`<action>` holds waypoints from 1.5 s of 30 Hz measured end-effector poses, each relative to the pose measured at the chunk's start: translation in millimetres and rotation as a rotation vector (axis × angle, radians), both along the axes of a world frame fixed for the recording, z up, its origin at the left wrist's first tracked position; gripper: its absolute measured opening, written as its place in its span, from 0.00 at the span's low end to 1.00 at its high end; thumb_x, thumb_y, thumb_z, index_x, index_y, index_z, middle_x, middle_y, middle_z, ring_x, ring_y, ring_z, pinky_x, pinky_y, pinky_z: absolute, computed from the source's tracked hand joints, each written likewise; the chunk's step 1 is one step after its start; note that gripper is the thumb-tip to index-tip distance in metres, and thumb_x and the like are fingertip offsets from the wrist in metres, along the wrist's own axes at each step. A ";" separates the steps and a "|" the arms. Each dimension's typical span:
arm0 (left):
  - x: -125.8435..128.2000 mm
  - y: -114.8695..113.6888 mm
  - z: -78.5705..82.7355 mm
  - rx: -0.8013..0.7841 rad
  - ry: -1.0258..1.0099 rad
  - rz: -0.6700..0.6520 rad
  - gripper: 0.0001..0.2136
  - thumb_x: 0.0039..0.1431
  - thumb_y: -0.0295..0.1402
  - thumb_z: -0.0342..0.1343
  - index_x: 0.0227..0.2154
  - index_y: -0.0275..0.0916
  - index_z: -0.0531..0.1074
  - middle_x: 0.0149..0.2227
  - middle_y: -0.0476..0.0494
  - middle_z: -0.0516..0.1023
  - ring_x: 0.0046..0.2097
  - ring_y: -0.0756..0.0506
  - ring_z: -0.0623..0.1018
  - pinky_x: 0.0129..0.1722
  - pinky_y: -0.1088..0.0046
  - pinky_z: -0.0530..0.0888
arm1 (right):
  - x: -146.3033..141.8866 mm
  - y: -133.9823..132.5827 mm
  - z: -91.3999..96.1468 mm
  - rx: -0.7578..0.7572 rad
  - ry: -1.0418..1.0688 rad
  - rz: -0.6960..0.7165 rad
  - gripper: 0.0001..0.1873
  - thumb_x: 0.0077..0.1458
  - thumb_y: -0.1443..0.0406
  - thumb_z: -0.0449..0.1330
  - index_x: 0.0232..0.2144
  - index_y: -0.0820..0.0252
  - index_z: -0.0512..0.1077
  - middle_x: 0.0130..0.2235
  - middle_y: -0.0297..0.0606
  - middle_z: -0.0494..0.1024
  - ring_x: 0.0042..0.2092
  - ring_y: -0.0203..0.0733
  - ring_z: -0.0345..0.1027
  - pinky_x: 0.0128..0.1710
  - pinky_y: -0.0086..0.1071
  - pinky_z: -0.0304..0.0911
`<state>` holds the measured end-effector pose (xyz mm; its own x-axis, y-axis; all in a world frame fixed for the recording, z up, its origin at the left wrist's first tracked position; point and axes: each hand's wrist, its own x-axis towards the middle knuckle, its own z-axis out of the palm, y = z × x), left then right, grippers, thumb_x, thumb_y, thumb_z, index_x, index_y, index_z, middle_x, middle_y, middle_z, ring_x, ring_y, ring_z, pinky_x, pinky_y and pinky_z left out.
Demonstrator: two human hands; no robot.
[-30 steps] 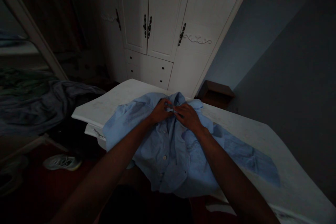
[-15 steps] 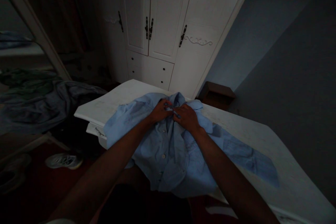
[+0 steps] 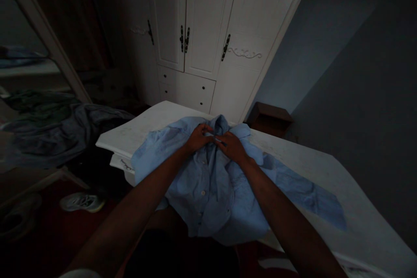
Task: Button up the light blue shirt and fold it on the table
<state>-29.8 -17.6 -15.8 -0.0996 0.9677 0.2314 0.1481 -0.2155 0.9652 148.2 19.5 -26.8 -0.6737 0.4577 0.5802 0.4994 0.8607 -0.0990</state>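
A light blue button-up shirt (image 3: 198,182) lies spread on the white table, its collar at the far side and its hem hanging over the near edge. One sleeve stretches out to the right. Just below the collar, my left hand (image 3: 199,137) pinches the shirt's front. My right hand (image 3: 232,145) grips the cloth right beside it, the fingertips of both hands nearly meeting. White buttons run down the front below them. What exactly sits between the fingertips is too dark and small to make out.
The white table (image 3: 325,169) reaches far to the right. Behind it stands a white wardrobe (image 3: 208,21), with a brown nightstand (image 3: 269,117) at its right. Grey and green clothes (image 3: 65,126) are heaped at left, above a sneaker (image 3: 82,202) on the red floor.
Both hands stay at the shirt's collar area, their fingers shifting slightly and drawing closer together. The view has tilted a little; the shirt lies almost as before.
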 end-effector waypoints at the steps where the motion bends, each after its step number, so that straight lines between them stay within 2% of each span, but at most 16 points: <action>1: 0.2 -0.4 0.8 0.001 -0.005 -0.002 0.17 0.36 0.22 0.61 0.33 0.38 0.67 0.32 0.51 0.73 0.37 0.48 0.76 0.37 0.72 0.73 | 0.9 1.5 -1.3 -0.019 0.022 0.003 0.14 0.62 0.61 0.54 0.42 0.57 0.78 0.33 0.42 0.80 0.36 0.44 0.70 0.38 0.37 0.66; 9: -0.3 -2.0 5.7 0.001 0.065 0.023 0.15 0.36 0.22 0.62 0.31 0.38 0.69 0.32 0.50 0.75 0.39 0.46 0.76 0.40 0.69 0.73 | 2.7 3.5 -4.0 -0.163 0.163 0.014 0.13 0.59 0.59 0.57 0.41 0.53 0.79 0.34 0.40 0.79 0.37 0.43 0.71 0.39 0.36 0.68; 17: -1.6 -1.8 4.2 0.085 0.163 -0.020 0.10 0.40 0.26 0.61 0.29 0.38 0.71 0.33 0.49 0.76 0.40 0.46 0.76 0.44 0.69 0.72 | 2.1 2.7 -3.9 -0.168 0.189 0.022 0.13 0.58 0.60 0.57 0.40 0.55 0.79 0.34 0.41 0.79 0.37 0.45 0.71 0.39 0.38 0.67; 20: -2.0 -3.0 4.3 0.103 0.226 -0.025 0.09 0.42 0.28 0.60 0.30 0.38 0.73 0.32 0.50 0.76 0.37 0.47 0.75 0.41 0.70 0.72 | 1.5 -0.8 0.4 -0.161 0.212 0.008 0.11 0.57 0.62 0.57 0.38 0.56 0.79 0.32 0.40 0.79 0.36 0.45 0.71 0.39 0.38 0.66; 25: -3.0 -3.6 4.4 0.133 0.247 -0.011 0.07 0.45 0.28 0.58 0.30 0.37 0.74 0.31 0.51 0.76 0.35 0.48 0.74 0.40 0.72 0.71 | 3.8 -9.7 11.9 -0.258 0.477 -0.082 0.13 0.55 0.66 0.52 0.25 0.56 0.75 0.29 0.36 0.77 0.35 0.43 0.69 0.39 0.36 0.64; 28: -5.0 -0.9 3.4 0.147 0.169 0.047 0.06 0.46 0.29 0.58 0.30 0.37 0.74 0.31 0.50 0.76 0.34 0.49 0.74 0.39 0.73 0.71 | 5.2 -11.3 15.9 -0.342 0.662 -0.132 0.12 0.54 0.66 0.50 0.25 0.57 0.73 0.30 0.36 0.77 0.35 0.41 0.69 0.39 0.34 0.63; 31: -8.4 3.7 2.6 0.162 0.042 0.158 0.06 0.49 0.31 0.57 0.32 0.37 0.73 0.32 0.50 0.76 0.35 0.50 0.74 0.38 0.74 0.71 | 7.6 -4.0 14.9 -0.415 0.893 -0.180 0.12 0.55 0.63 0.50 0.30 0.58 0.72 0.32 0.36 0.77 0.37 0.41 0.69 0.41 0.33 0.63; 34: -13.7 6.3 3.7 0.194 -0.061 0.343 0.08 0.51 0.34 0.57 0.34 0.38 0.71 0.33 0.49 0.75 0.35 0.50 0.74 0.38 0.75 0.71 | 17.5 13.3 11.6 -0.472 1.167 -0.261 0.13 0.54 0.60 0.50 0.34 0.60 0.71 0.34 0.37 0.78 0.37 0.40 0.70 0.41 0.34 0.65; 37: -22.4 4.4 6.6 0.232 -0.108 0.534 0.09 0.54 0.37 0.56 0.36 0.38 0.70 0.33 0.49 0.75 0.35 0.49 0.74 0.37 0.75 0.71 | 39.3 34.2 11.4 -0.544 1.388 -0.338 0.11 0.50 0.63 0.53 0.33 0.61 0.72 0.31 0.34 0.77 0.34 0.39 0.71 0.38 0.33 0.67; 41: -38.4 2.0 8.6 0.293 -0.129 0.895 0.08 0.57 0.38 0.54 0.32 0.38 0.68 0.35 0.46 0.75 0.39 0.47 0.74 0.44 0.72 0.70 | 78.3 52.0 17.2 -0.698 1.733 -0.406 0.08 0.44 0.70 0.55 0.30 0.60 0.71 0.28 0.28 0.76 0.30 0.35 0.71 0.35 0.31 0.70; 43: -45.0 3.8 8.1 0.292 -0.205 1.058 0.07 0.59 0.38 0.51 0.31 0.39 0.65 0.34 0.46 0.74 0.40 0.47 0.74 0.46 0.71 0.70 | 94.1 54.8 19.4 -0.722 1.823 -0.439 0.08 0.44 0.71 0.55 0.30 0.59 0.70 0.27 0.27 0.75 0.29 0.34 0.70 0.34 0.30 0.71; 45: -48.6 6.6 7.4 0.289 -0.337 1.104 0.08 0.62 0.39 0.46 0.31 0.41 0.61 0.32 0.47 0.74 0.38 0.48 0.76 0.44 0.70 0.70 | 103.6 55.2 19.5 -0.726 1.844 -0.444 0.07 0.46 0.71 0.55 0.30 0.58 0.69 0.26 0.26 0.74 0.29 0.34 0.70 0.33 0.30 0.72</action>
